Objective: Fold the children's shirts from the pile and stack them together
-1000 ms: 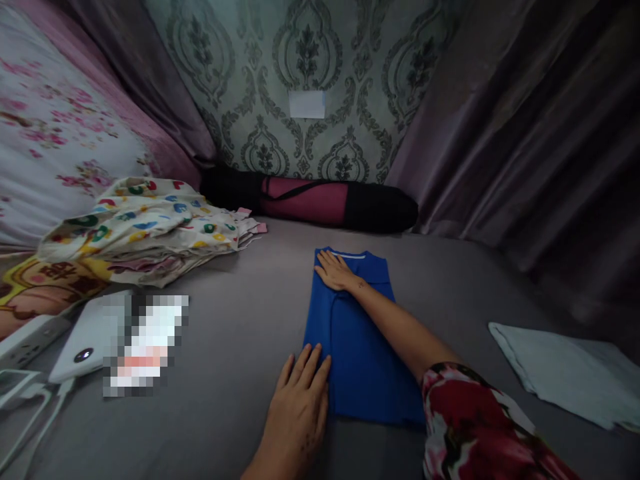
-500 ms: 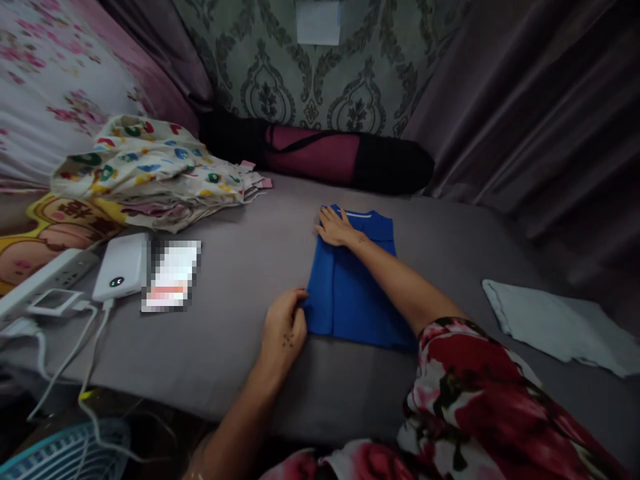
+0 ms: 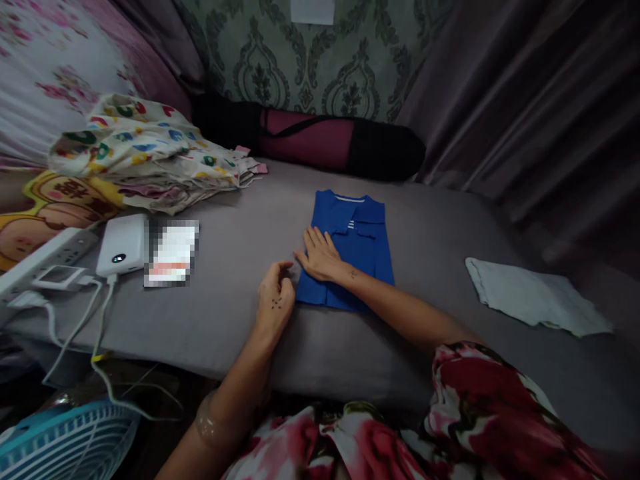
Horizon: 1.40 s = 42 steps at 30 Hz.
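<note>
A folded blue shirt [image 3: 357, 240] with a white-trimmed collar lies on the grey bed sheet [image 3: 240, 300] in the middle of the view. My right hand [image 3: 320, 257] rests flat on the shirt's near left part, fingers stretched out. My left hand [image 3: 275, 300] sits just left of the shirt's near left corner, fingers curled and pinched at the fabric's edge; whether it grips the cloth is hard to see.
A pile of patterned clothes [image 3: 145, 157] lies at the back left. A white power bank [image 3: 123, 245], a power strip [image 3: 40, 257] and cables sit at the left edge. A rolled mat bag [image 3: 330, 140] lies against the wall. A pale folded cloth [image 3: 530, 297] is at the right, a blue fan [image 3: 65, 443] below.
My right hand slid from the shirt's collar end down to its near left part. The left hand stayed at the near left corner. The view tilted down.
</note>
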Available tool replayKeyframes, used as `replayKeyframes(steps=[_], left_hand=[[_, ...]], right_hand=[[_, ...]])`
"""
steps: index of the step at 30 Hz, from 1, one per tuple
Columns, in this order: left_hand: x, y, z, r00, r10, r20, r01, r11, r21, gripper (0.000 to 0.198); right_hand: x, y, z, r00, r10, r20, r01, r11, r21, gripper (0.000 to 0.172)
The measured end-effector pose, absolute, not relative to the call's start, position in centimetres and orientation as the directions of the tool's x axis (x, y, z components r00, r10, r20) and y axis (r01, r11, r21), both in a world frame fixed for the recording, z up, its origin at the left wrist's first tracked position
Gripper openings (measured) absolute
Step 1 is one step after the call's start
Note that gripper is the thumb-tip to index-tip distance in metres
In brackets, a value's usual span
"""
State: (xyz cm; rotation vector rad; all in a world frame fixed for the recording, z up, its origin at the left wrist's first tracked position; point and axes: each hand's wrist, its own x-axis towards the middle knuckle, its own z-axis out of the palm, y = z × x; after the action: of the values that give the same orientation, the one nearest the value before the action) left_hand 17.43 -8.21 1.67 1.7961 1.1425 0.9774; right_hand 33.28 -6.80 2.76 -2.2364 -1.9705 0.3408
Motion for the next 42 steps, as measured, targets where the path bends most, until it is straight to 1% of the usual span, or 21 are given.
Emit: replayKeyframes(steps=[6,11,14,17,19,20,22,24,25,26,27,29,30,31,32,33,34,36,38,40,42], left_hand=[[17.2,-8.0,1.1,0.297,0.923,0.243,0.311,-0.334,0.890,0.032],[17.1,-8.0,1.1,0.287,0.928,0.237,0.332,-0.329,0.884,0.033],[17.0,-8.1,1.2,0.286,0.929,0.233,0.327,-0.323,0.888,0.032],[16.9,-8.2,1.2,0.283,0.931,0.229,0.341,-0.321,0.884,0.033],[16.8,-8.3,1.3,0.299,0.927,0.227,0.357,-0.330,0.874,0.034],[16.8,-8.4,1.3,0.310,0.923,0.229,0.365,-0.338,0.868,0.035],[16.8,-8.5,1.2,0.326,0.915,0.236,0.384,-0.356,0.852,0.036],[16.9,-8.6,1.1,0.337,0.903,0.267,0.400,-0.394,0.827,0.036],[17.0,-8.6,1.1,0.352,0.888,0.297,0.405,-0.431,0.806,0.035],[17.2,-8.7,1.0,0.376,0.865,0.333,0.408,-0.477,0.779,0.033],[17.4,-8.8,0.9,0.407,0.835,0.371,0.406,-0.529,0.745,0.032],[17.7,-9.0,0.7,0.480,0.758,0.442,0.394,-0.637,0.663,0.028],[17.8,-9.2,0.6,0.511,0.722,0.467,0.391,-0.679,0.621,0.027],[17.9,-9.3,0.5,0.535,0.691,0.486,0.391,-0.713,0.582,0.027],[18.0,-9.3,0.3,0.553,0.666,0.501,0.394,-0.738,0.547,0.027],[18.0,-9.4,0.1,0.568,0.643,0.514,0.398,-0.761,0.513,0.027],[18.0,-9.3,0.0,0.579,0.623,0.525,0.400,-0.779,0.483,0.028],[17.8,-9.2,-0.4,0.608,0.590,0.532,0.399,-0.806,0.438,0.030],[17.7,-9.1,-0.6,0.626,0.573,0.529,0.401,-0.818,0.413,0.031],[17.7,-9.1,-0.6,0.625,0.583,0.520,0.413,-0.811,0.414,0.029],[17.8,-9.3,-0.4,0.622,0.605,0.498,0.425,-0.794,0.434,0.028]], right_hand=[[30.9,-10.4,3.5,0.054,0.990,-0.128,0.936,-0.095,-0.339,0.072],[29.4,-13.1,4.1,-0.014,0.993,-0.118,0.907,-0.037,-0.421,0.067],[28.5,-15.1,4.8,-0.081,0.988,-0.135,0.882,0.009,-0.471,0.065],[28.3,-17.1,6.1,-0.189,0.964,-0.185,0.829,0.056,-0.557,0.068],[29.0,-17.8,7.2,-0.319,0.925,-0.209,0.759,0.117,-0.640,0.069],[29.6,-17.9,7.8,-0.411,0.885,-0.218,0.704,0.156,-0.693,0.066],[31.6,-17.2,9.0,-0.602,0.762,-0.239,0.551,0.180,-0.815,0.052],[34.1,-15.6,9.9,-0.707,0.656,-0.266,0.403,0.065,-0.913,0.038],[35.6,-14.4,10.1,-0.705,0.650,-0.283,0.356,-0.021,-0.934,0.036],[37.1,-13.1,10.2,-0.651,0.701,-0.290,0.321,-0.091,-0.943,0.035],[38.7,-11.6,10.2,-0.550,0.786,-0.282,0.302,-0.127,-0.945,0.035],[41.8,-8.5,9.7,-0.200,0.955,-0.220,0.337,-0.144,-0.930,0.031],[43.2,-6.9,9.3,0.016,0.982,-0.190,0.390,-0.181,-0.903,0.032],[44.6,-5.4,8.8,0.235,0.960,-0.149,0.454,-0.245,-0.857,0.033],[45.8,-4.1,8.3,0.424,0.899,-0.107,0.523,-0.339,-0.782,0.033],[46.9,-3.0,7.7,0.526,0.847,-0.073,0.586,-0.424,-0.691,0.032],[47.8,-2.1,7.2,0.594,0.803,-0.042,0.630,-0.497,-0.597,0.031],[49.1,-0.9,6.2,0.664,0.748,-0.021,0.669,-0.606,-0.431,0.029],[49.9,-0.1,5.4,0.697,0.716,-0.029,0.672,-0.667,-0.323,0.032],[50.3,0.3,4.8,0.712,0.701,-0.052,0.663,-0.695,-0.279,0.036],[50.5,0.6,4.5,0.709,0.701,-0.076,0.658,-0.697,-0.284,0.035]])
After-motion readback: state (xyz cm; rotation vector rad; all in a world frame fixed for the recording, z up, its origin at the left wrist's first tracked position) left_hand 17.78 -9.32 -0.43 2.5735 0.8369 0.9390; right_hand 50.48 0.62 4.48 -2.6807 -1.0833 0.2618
